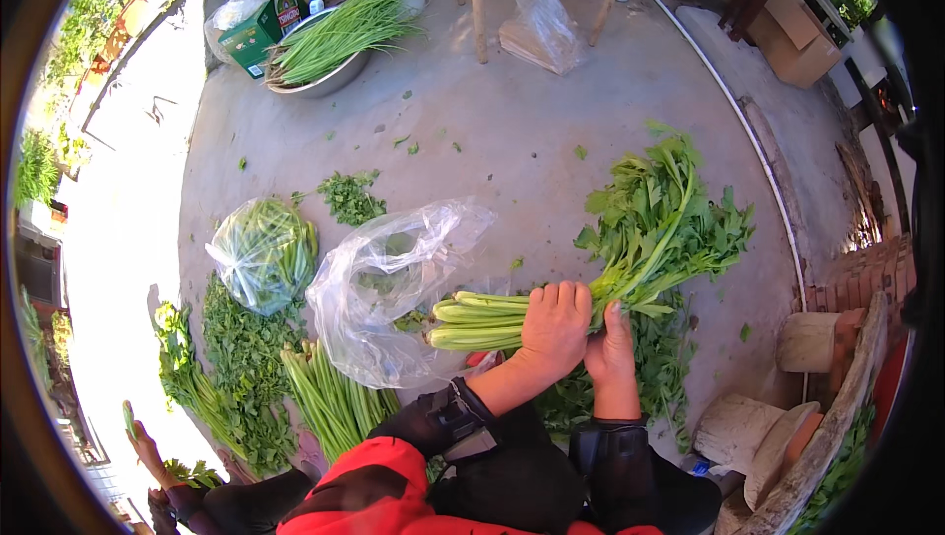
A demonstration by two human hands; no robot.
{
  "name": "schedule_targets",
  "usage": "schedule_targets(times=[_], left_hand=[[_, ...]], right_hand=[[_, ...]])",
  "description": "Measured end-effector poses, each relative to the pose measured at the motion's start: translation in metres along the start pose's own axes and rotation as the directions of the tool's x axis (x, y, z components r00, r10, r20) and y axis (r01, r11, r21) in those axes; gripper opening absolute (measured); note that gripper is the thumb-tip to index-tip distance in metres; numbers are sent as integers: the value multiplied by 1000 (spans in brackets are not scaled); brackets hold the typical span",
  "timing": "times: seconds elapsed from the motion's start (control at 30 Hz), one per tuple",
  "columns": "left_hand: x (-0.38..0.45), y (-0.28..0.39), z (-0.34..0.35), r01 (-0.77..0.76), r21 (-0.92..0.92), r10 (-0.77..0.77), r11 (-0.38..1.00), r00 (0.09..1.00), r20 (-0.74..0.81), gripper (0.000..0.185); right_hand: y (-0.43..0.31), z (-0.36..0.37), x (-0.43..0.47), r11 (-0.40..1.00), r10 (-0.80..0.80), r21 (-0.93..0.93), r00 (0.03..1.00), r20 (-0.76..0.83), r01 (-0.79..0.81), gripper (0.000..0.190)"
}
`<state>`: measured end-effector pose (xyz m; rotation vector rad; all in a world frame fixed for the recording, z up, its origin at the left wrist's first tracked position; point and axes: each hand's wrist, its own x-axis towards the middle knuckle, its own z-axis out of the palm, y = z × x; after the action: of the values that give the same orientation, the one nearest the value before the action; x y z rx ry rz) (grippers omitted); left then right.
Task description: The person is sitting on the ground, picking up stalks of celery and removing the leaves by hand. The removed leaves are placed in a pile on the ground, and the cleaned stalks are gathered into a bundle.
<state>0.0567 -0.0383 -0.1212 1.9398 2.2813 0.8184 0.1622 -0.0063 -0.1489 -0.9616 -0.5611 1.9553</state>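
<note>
My left hand (557, 324) is wrapped over the stalks of a bunch of celery (480, 321). Close beside it, my right hand (611, 354) grips the same bunch where the stalks meet the leaves, thumb upward. The cut stalk ends point left, and the leafy tops (664, 210) spread to the upper right. Just left of the stalk ends lies a crumpled clear plastic bag (391, 291), its mouth spread wide. More celery stalks (336, 402) rest on the ground by my left knee. Loose green leaves (664, 358) lie beneath my right hand.
A tied plastic bag of green vegetables (267, 254) sits left, above heaped leaves (247, 365). Another person's hand (151, 454) shows at lower left. Beyond stand a metal basin (325, 85) of green onions (347, 29) and a wooden stool (478, 11). A white pipe (738, 110) runs along the right.
</note>
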Motion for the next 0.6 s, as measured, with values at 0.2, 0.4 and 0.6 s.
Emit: schedule_targets(times=[0.2,0.4,0.6], left_hand=[[4,14,-5,-68,16,68,998,998,18,58],[2,0,-105,-21,-244,38,970,997,64,88],[-121,-285,-130,639,-475,-781,605,361,-509,59]], right_hand=[[-8,2,10,975,-197,114,980,28,192,46],[-45,-11,18,955,-183,257,976,121,147,47],[-123,-29,9,934,-297,275,926,233,230,53]])
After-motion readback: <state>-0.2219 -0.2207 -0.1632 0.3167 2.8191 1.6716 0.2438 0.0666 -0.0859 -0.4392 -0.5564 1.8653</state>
